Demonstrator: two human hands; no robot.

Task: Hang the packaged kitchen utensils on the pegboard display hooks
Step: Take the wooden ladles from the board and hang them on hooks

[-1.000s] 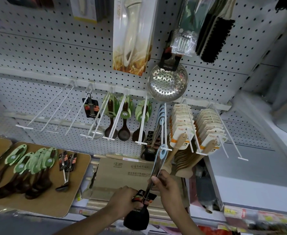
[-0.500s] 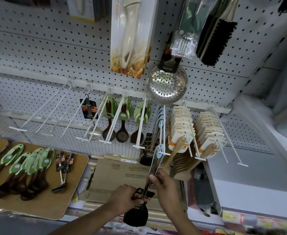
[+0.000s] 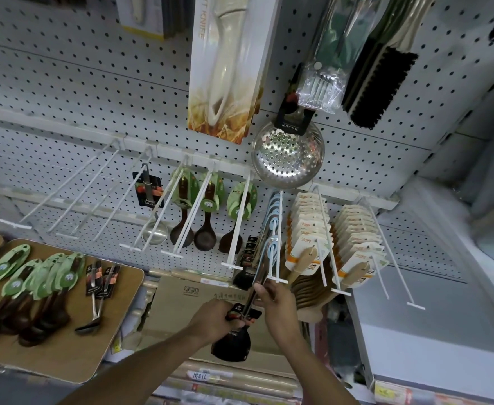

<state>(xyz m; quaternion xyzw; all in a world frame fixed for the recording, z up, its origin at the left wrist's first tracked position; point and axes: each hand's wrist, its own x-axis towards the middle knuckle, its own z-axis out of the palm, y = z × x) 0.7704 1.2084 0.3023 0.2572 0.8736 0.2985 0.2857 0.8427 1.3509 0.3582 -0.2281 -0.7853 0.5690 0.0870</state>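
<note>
I hold a black-headed spatula [image 3: 231, 343] with a steel shaft and a light blue hanging loop. My left hand [image 3: 215, 318] grips it at its black label, just above the head. My right hand [image 3: 275, 302] pinches the shaft higher up. The loop sits on the white hook [image 3: 275, 238], a little behind its front crossbar, in front of several like utensils hanging there. Wooden spoons with green cards [image 3: 207, 229] hang on hooks to the left. Packs of wooden spatulas [image 3: 307, 232] hang to the right.
A wooden board [image 3: 99, 346] at lower left carries several green-carded spoons [image 3: 35, 287] and small ladles [image 3: 99, 290]. Bare hooks [image 3: 64, 200] stick out at the left. A steel skimmer [image 3: 288, 154], a boxed knife [image 3: 225, 62] and a brush [image 3: 377, 83] hang above. Cardboard boxes [image 3: 193, 296] lie below.
The spatula's blue loop has slid up past the hook's crossbar and further along the hook. Both hands kept their hold and rose slightly.
</note>
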